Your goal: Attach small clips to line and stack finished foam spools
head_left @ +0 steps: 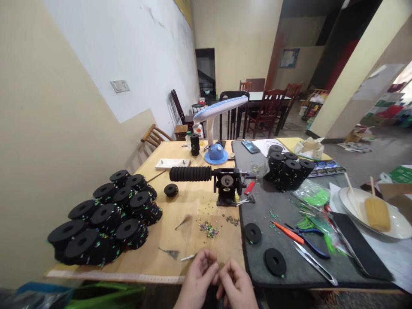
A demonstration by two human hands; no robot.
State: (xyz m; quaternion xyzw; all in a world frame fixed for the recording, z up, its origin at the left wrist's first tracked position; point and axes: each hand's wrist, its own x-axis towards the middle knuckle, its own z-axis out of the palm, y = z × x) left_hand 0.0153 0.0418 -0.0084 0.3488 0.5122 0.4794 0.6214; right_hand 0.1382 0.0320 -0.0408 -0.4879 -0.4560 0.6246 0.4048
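Observation:
My left hand [200,277] and my right hand [236,281] are close together at the table's near edge. Both have curled fingers with thumb and forefinger pinched; anything between them is too small or hidden to make out. Just beyond lies a small scatter of colourful beads [209,229], with dark little pieces [233,220] to its right. A thin white stick [188,257] lies by my left fingers, and a feathery-tipped piece [169,252] is farther left. Behind the beads stands a black crank device [227,182] with a row of black foam discs [190,174] on its shaft.
Stacks of black foam spools [104,216] fill the left side; more spools [286,165] stand at back right. On the grey mat [257,266] are single foam discs [275,262], tweezers [315,262], blue-handled pliers [310,240] and an orange tool [287,231]. A blue lamp [216,153] stands behind.

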